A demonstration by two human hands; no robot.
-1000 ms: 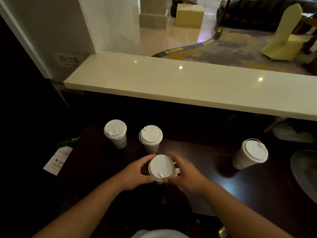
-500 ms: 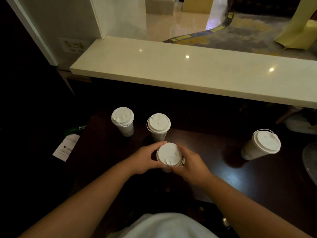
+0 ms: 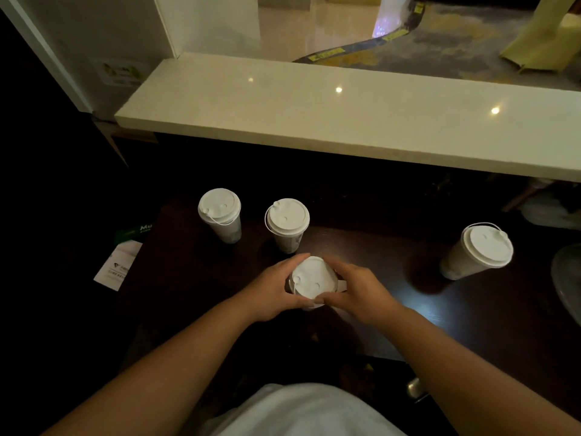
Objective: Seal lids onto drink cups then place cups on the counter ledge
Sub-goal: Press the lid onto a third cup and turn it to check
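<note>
- My left hand (image 3: 270, 289) and right hand (image 3: 361, 291) are both curled around the rim of the white lid (image 3: 311, 280) on the near cup (image 3: 341, 286), fingers on the far side and thumbs on the near edge, where the thumb tips almost meet.
- That cup stands on the dark table (image 3: 393, 325) right in front of me; most of its body is hidden under the lid and my hands.
- Behind it stand two more lidded cups, upright: the middle cup (image 3: 287, 225) just beyond my fingers, and the left cup (image 3: 221, 215) beside that one.
- A fourth lidded cup (image 3: 478, 251) stands well apart to the right on the same table.
- The pale counter ledge (image 3: 345, 121) runs across above the table, with light spots reflected on its surface.
- A white paper slip (image 3: 118, 267) and a green printed piece (image 3: 133, 232) lie at the table's left edge in the dark.
- My white shirt (image 3: 301, 410) shows at the bottom.
</note>
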